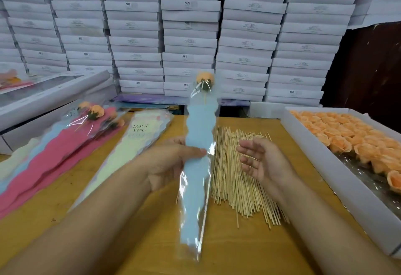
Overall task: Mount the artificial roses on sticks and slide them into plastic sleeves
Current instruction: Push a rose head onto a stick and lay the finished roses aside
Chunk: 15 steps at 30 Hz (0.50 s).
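My left hand [171, 159] grips a long plastic sleeve [199, 135] with a light blue wavy insert, held upright above the table. An orange rose [205, 78] on a thin stick sits inside the sleeve's top. My right hand [260, 159] hovers beside the sleeve with relaxed fingers, holding nothing, above a pile of wooden sticks [238, 177]. A white tray [321, 161] on the right holds several loose orange roses [351, 140].
Finished sleeved roses [95, 114] lie in a pile at the left on pink and blue sleeves. A stack of empty sleeves [134, 142] printed "LOVE YOU" lies left of centre. White boxes [188, 42] are stacked along the back. A long windowed box [54, 92] stands at far left.
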Tool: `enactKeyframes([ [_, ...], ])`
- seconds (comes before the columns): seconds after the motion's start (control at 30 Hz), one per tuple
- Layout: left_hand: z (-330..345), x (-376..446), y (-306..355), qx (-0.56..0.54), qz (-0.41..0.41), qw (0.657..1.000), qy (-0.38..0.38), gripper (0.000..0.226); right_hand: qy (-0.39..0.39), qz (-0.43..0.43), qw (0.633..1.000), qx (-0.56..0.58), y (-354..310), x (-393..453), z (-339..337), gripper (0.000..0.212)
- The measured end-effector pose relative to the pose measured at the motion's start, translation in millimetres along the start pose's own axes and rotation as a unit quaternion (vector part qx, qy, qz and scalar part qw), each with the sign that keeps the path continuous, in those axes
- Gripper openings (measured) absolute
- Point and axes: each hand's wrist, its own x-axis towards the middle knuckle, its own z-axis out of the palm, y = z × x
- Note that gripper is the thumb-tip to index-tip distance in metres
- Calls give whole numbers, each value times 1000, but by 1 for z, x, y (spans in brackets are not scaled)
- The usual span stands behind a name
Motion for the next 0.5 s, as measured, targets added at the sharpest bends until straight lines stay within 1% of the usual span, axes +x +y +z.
enactKeyframes([
  [0.07, -14, -1, 19, 7, 15, 1000, 1, 20, 4, 3, 1000, -3, 1, 1, -2, 28],
  [0.13, -33, -2, 37, 30, 34, 999, 22, 13, 7, 6, 1000, 7, 1, 2, -3, 25],
  [0.23, -71, -1, 52, 104, 45, 989, 95, 10, 8, 9, 1000, 11, 0, 3, -5, 22],
  [0.33, -126, 1, 59, 169, 52, 965, 191, 14, 8, 7, 1000, 8, 0, 3, -5, 20],
  [0.43, -197, -1, 56, 225, 36, 942, 246, 17, 9, 5, 1000, 9, 0, 2, -4, 18],
  [0.5, -243, -2, 47, 243, 14, 927, 285, 25, 11, 7, 1000, 11, -1, 2, -3, 16],
])
